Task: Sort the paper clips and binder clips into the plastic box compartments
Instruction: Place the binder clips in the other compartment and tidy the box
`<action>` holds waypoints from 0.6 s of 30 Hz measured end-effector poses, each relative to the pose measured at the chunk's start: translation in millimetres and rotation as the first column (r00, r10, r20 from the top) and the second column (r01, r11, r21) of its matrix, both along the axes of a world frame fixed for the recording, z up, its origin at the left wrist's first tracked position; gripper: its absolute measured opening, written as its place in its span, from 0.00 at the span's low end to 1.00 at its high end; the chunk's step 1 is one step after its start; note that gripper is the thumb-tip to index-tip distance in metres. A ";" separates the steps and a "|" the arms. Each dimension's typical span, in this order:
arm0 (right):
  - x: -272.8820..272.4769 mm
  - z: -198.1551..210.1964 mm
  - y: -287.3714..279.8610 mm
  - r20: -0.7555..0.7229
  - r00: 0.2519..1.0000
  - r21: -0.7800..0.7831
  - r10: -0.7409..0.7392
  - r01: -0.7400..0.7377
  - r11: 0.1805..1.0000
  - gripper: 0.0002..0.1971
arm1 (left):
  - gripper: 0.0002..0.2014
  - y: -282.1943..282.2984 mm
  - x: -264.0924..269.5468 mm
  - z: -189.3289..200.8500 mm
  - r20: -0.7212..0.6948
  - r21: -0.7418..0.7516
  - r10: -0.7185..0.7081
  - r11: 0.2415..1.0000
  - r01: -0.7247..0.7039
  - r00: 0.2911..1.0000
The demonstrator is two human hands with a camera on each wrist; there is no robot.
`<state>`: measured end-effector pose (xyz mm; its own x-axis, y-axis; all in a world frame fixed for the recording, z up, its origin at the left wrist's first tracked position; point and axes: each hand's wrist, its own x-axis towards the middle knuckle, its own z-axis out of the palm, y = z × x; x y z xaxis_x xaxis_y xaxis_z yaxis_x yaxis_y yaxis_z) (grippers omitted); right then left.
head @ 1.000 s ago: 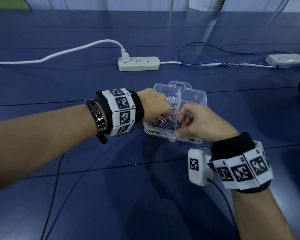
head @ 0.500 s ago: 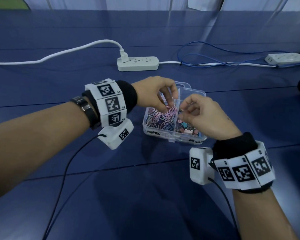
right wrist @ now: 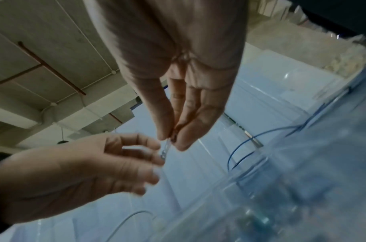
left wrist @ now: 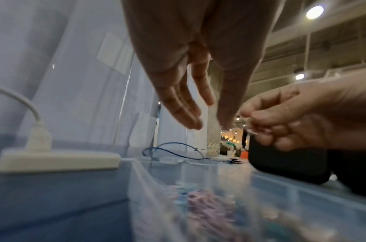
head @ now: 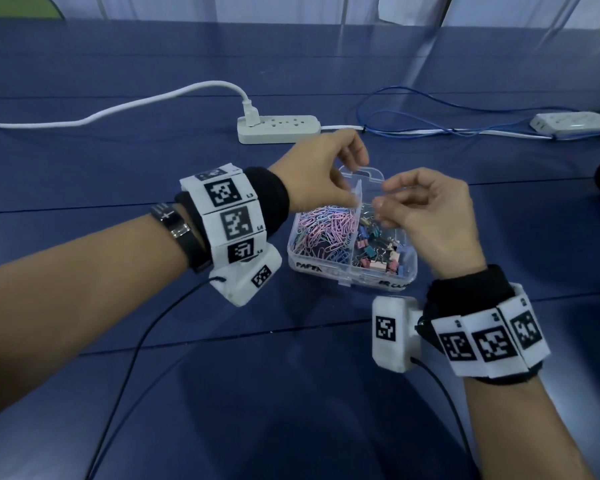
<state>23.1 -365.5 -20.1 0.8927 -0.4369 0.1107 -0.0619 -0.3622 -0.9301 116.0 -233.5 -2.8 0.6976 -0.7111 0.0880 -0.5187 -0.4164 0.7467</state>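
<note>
On the blue table (head: pixel 153 393) a white power strip (head: pixel 278 129) lies behind the box (head: pixel 404 285), with a blue cable (head: pixel 430 109) trailing right toward a second strip (head: pixel 570 122). Both hands hover over the box, hiding its far rim. Paper clips (head: pixel 326 230) fill the left compartment, binder clips (head: pixel 378 251) the right. A second ago both hands were down inside the box; now they are raised. The right hand (head: pixel 433 216) pinches a small clip (right wrist: pixel 165 149) between thumb and fingers; the left hand (head: pixel 323 168) hangs just beside it, fingers loose, holding nothing.
</note>
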 end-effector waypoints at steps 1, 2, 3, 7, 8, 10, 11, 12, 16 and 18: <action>-0.3 -1.2 -5.0 -0.013 1.000 -0.071 -0.026 0.025 0.997 0.11 | 0.14 0.0 4.0 0.6 0.112 0.135 -0.002 0.991 -0.013 0.994; -1.2 -2.3 -9.9 -0.040 0.998 -0.159 -0.041 0.034 0.987 0.09 | 0.12 -0.3 7.9 -0.4 0.211 0.291 -0.033 0.956 -0.031 0.977; -2.3 -3.0 -14.2 -0.084 0.995 -0.237 -0.046 0.025 0.971 0.08 | 0.12 -0.8 10.0 -3.1 0.286 0.439 -0.084 0.897 -0.053 0.955; -6.1 -3.7 -25.1 -0.291 0.956 -0.320 -0.028 -0.070 0.945 0.11 | 0.16 -5.3 3.4 -21.4 0.421 0.781 -0.338 0.607 -0.147 0.842; -6.2 -3.5 -25.5 -0.304 0.952 -0.313 -0.027 -0.073 0.947 0.10 | 0.15 -5.6 1.6 -25.4 0.415 0.799 -0.361 0.583 -0.145 0.835; -6.5 -2.0 -23.2 -0.301 0.953 -0.317 -0.021 -0.080 0.945 0.05 | 0.15 -3.1 -1.0 -28.4 0.389 0.797 -0.363 0.594 -0.111 0.847; -6.9 -0.5 -20.6 -0.300 0.954 -0.328 -0.010 -0.093 0.940 0.02 | 0.16 -0.8 -1.8 -27.0 0.370 0.781 -0.357 0.620 -0.079 0.858; -6.6 -0.5 -18.9 -0.300 0.954 -0.344 0.004 -0.112 0.932 0.04 | 0.17 1.9 -2.4 -25.1 0.340 0.757 -0.348 0.652 -0.035 0.873; -6.7 1.4 -14.1 -0.319 0.946 -0.361 0.053 -0.173 0.916 0.09 | 0.13 17.2 -5.6 -15.8 0.140 0.599 -0.268 0.789 0.134 0.953; -7.8 2.5 -13.3 -0.345 0.936 -0.363 0.073 -0.205 0.909 0.09 | 0.12 21.9 -7.3 -12.6 0.138 0.537 -0.209 0.837 0.104 0.968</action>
<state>15.3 -378.8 -17.5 0.9565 -0.2868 -0.0537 -0.2511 -0.7152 -0.6522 108.6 -211.6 -15.4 0.5814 -0.7853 -0.2128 -0.7153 -0.6180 0.3264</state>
